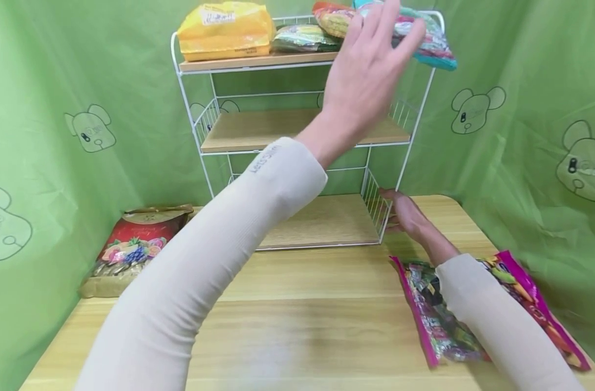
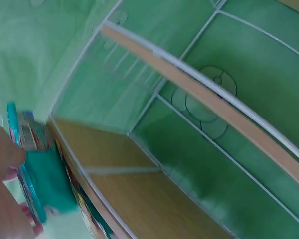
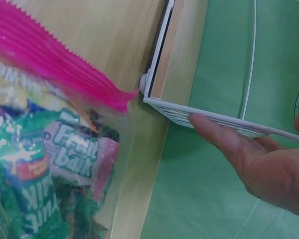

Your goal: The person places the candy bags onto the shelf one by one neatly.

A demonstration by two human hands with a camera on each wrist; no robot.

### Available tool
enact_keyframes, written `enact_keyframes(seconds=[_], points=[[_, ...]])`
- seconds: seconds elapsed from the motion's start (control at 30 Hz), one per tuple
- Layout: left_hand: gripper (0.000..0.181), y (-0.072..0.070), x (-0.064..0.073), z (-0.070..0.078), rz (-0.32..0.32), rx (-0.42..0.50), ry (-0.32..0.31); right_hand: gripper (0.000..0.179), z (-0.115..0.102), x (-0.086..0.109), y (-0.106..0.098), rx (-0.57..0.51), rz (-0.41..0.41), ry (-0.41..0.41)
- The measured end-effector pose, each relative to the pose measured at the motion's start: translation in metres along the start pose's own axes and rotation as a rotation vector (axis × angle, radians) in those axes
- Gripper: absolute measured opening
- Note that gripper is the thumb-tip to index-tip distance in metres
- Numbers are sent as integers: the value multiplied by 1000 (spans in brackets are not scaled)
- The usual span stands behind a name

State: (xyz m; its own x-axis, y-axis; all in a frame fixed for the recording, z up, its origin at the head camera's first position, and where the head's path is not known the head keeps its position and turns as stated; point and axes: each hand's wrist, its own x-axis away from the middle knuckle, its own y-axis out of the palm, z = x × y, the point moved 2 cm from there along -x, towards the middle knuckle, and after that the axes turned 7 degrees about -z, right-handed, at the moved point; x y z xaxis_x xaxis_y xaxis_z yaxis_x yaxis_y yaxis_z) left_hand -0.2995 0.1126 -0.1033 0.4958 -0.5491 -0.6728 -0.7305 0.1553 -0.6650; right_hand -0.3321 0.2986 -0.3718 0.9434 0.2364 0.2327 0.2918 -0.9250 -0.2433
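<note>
High on the rack's top shelf, my left hand (image 1: 363,70) touches a teal-trimmed snack bag (image 1: 431,46) with its fingers extended and spread. The bag hangs past the shelf's right end; in the left wrist view the teal bag (image 2: 49,179) lies beside the shelf edge. My right hand (image 1: 409,217) rests against the outer side of the lower right wire guard (image 1: 374,203). In the right wrist view, the right hand (image 3: 264,167) has mostly straight fingers along that guard. Part of the left hand is cut off in the left wrist view.
A white wire rack with wooden shelves (image 1: 302,125) stands at the back. Its top also bears a yellow bag (image 1: 224,32), a green packet (image 1: 304,39) and a red-orange packet (image 1: 333,20). On the table lie a red-and-gold bag (image 1: 136,244) and a pink-edged candy bag (image 1: 454,320).
</note>
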Motion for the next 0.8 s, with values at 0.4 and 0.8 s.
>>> enact_keyframes(seconds=[0.4, 0.8], points=[[80, 16, 14, 12, -153, -140, 79, 74, 3, 0, -1, -3, 1, 7], [74, 11, 1, 7, -232, -87, -37, 77, 3, -1, 0, 28, -2, -1]])
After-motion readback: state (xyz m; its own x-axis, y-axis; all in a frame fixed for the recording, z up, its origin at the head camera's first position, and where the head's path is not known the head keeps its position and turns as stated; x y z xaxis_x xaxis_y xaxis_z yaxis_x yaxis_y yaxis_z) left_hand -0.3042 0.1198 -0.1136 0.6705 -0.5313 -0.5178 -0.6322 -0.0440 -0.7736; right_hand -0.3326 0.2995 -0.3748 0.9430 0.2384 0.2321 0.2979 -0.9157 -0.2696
